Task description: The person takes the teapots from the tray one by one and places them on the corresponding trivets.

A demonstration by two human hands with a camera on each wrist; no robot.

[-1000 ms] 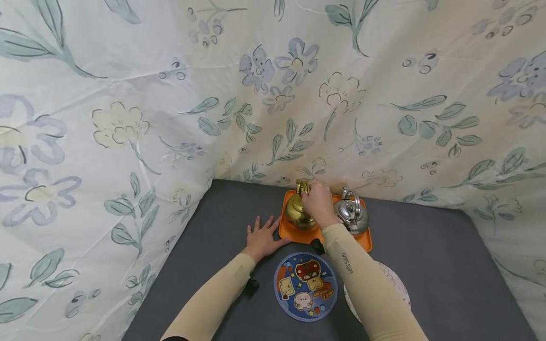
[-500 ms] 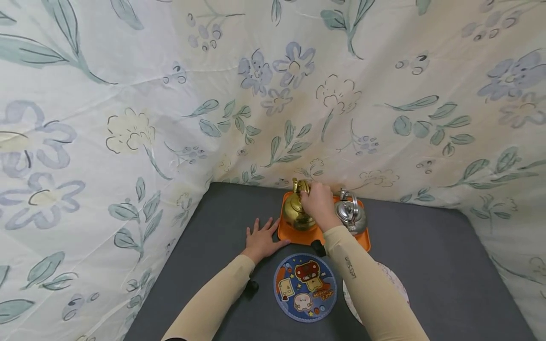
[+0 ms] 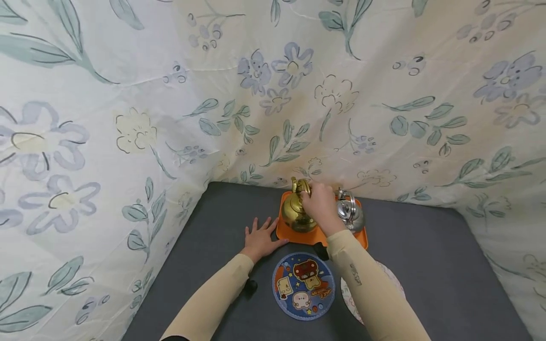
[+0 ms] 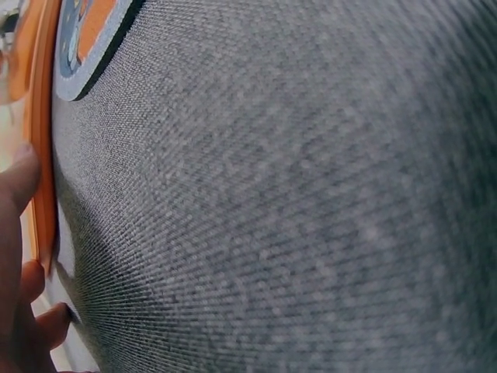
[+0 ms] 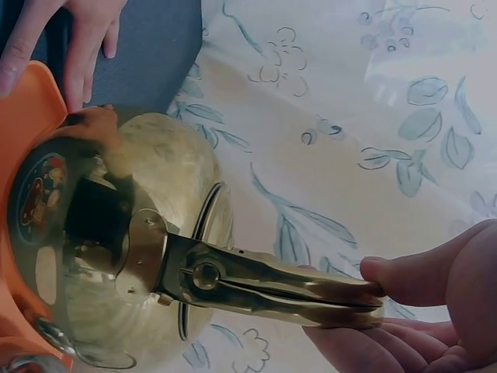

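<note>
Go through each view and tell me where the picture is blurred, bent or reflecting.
Head view: sharp, but the lens bows the flowered sheet and table edges. Left wrist view: so close that the grey cloth weave fills it; the left hand is soft at the edge. Right wrist view: the gold kettle mirrors the round mat; the right hand on its handle is slightly blurred.

Just nearer me than the orange tray (image 3: 362, 240) lies my round cartoon coaster (image 3: 304, 286), a pale patterned one (image 3: 394, 284) beside it. A silver kettle (image 3: 352, 214) sits on the tray.
</note>
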